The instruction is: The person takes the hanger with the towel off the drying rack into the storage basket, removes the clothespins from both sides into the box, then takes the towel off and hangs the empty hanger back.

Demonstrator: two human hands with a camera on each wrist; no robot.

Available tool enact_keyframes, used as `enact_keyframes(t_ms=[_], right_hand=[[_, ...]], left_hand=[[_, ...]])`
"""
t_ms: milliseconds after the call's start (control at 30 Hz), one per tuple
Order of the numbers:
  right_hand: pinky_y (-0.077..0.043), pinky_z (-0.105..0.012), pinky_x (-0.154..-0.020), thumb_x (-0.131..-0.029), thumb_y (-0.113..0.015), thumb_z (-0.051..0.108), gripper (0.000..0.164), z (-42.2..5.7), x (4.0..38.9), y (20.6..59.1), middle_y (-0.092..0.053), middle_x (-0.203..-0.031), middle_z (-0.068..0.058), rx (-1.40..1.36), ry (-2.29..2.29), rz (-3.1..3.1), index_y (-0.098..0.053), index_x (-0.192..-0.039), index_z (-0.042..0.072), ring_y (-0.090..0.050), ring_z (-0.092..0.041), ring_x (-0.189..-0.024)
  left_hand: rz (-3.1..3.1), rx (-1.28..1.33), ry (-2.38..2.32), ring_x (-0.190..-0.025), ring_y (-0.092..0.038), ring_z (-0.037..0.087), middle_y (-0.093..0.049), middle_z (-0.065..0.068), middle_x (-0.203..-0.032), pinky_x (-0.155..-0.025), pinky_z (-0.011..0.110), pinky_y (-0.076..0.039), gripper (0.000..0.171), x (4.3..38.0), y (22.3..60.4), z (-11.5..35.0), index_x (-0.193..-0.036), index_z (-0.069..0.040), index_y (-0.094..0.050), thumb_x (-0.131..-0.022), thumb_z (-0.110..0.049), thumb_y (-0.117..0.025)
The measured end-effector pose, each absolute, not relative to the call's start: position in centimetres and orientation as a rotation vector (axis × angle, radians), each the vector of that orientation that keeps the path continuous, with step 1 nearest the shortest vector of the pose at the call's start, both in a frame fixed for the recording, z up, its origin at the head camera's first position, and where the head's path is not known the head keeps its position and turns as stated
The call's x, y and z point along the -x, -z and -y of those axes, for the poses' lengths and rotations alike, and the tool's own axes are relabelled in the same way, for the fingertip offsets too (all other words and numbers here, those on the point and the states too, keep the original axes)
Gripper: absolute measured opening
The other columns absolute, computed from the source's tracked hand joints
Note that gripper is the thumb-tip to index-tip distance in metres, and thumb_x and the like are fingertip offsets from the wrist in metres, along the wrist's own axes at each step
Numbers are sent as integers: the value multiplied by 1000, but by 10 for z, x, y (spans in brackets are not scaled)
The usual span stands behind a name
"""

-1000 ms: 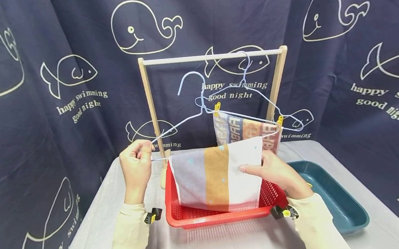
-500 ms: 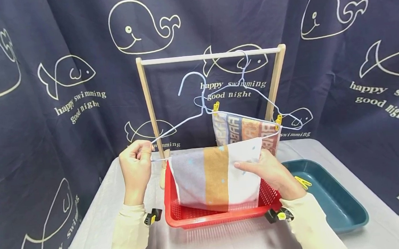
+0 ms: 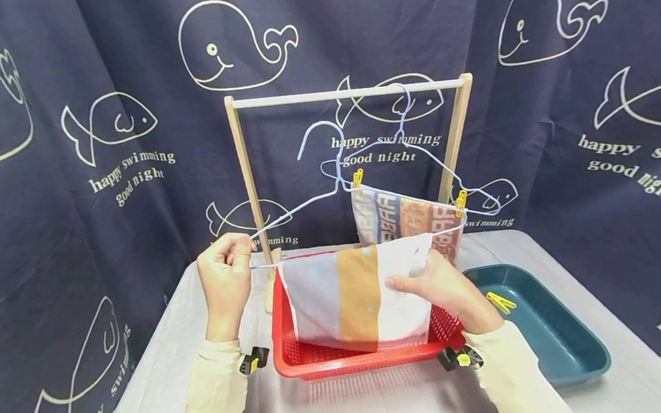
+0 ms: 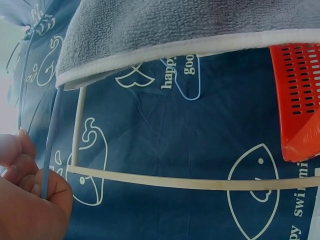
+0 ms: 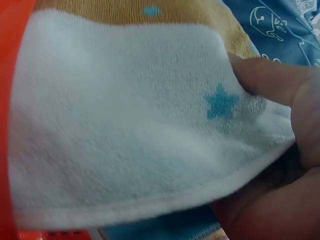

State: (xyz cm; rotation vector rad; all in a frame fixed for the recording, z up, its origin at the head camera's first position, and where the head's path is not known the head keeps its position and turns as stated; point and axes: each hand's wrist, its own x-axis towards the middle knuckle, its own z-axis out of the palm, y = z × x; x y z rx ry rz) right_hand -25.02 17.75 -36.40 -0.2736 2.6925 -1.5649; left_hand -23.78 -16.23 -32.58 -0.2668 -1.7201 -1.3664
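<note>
While my left grip (image 3: pixel 227 278) pinches one end of a light-blue wire hanger (image 3: pixel 338 173), my right grip (image 3: pixel 446 288) pinches the white part of a striped terry towel (image 3: pixel 357 296). The towel drapes over the hanger's bar between my grips. It looks soft, limp and light, apt to slide, so its side edges near the bar seem the surest hold.

Both long sleeves (image 3: pixel 214 394) are plain cream; a small, blocky black device (image 3: pixel 261 355) with a yellow patch (image 3: pixel 254 364) sits beside each cuff (image 3: pixel 221 348).
</note>
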Motion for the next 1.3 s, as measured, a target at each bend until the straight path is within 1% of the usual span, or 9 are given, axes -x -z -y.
enact_keyframes(t_ms=[167,367,500,633,767,867,1000,1133,1300], right_hand=[[-54,-36,-84,-82,-88,30,43,-181,250,364,-74,-100,-2,450,1453,-2780,-70,-116,11,-66,-19,-91],[-53,-39,-84,-82,-88,29,43,-183,251,365,-72,-98,-1,525,1361,-2833,-69,-116,10,-64,-18,-88],[-50,-37,-69,-81,-88,34,40,-183,251,365,-65,-77,-1,484,1268,-2849,-70,-109,11,-60,-20,-72],[-42,-34,-54,-79,-89,35,37,-181,249,365,-51,-60,-2,402,1217,-2842,-69,-100,12,-52,-21,-56],[-41,-33,-55,-80,-89,33,35,-181,248,366,-51,-60,-1,447,1212,-2849,-67,-97,11,-52,-18,-57],[-35,-30,-51,-80,-89,33,34,-181,248,367,-45,-56,2,473,1177,-2878,-63,-79,10,-45,-15,-52],[-26,-29,-47,-79,-88,35,48,-180,247,368,-35,-52,4,442,1099,-2917,-50,-61,13,-33,-14,-45],[-25,-29,-47,-79,-88,35,50,-180,246,368,-34,-51,4,450,1056,-2907,-48,-59,14,-32,-13,-45],[-24,-29,-47,-78,-88,33,48,-181,246,369,-33,-52,5,475,1001,-2898,-48,-60,13,-32,-13,-46]], left_hand=[[1721,272,1354,-52,-32,2,-46,-11,-55,-49,22,-22,19,252,337,170,-77,6,-71,-94,3,-65],[1710,291,1353,-51,-31,2,-44,-8,-53,-48,22,-22,20,250,336,169,-76,5,-71,-94,3,-64],[1709,288,1354,-50,-32,4,-46,-8,-54,-47,22,-24,21,249,336,170,-75,3,-71,-95,3,-63],[1707,292,1365,-50,-33,4,-50,-9,-56,-47,22,-24,22,252,340,174,-76,1,-72,-95,1,-63],[1694,281,1365,-51,-34,3,-51,-8,-57,-47,21,-24,20,252,340,174,-77,3,-73,-95,2,-64],[1678,267,1365,-51,-35,3,-53,-7,-59,-47,20,-24,19,251,339,173,-78,4,-73,-95,2,-65],[1674,257,1366,-51,-34,2,-51,-8,-59,-47,20,-24,19,251,339,174,-78,4,-73,-95,2,-65],[1684,272,1365,-51,-34,2,-47,-9,-56,-47,21,-23,20,252,339,176,-79,6,-72,-96,1,-63],[1677,285,1370,-51,-34,5,-47,-8,-56,-47,22,-23,21,251,337,176,-78,3,-73,-96,0,-63]])
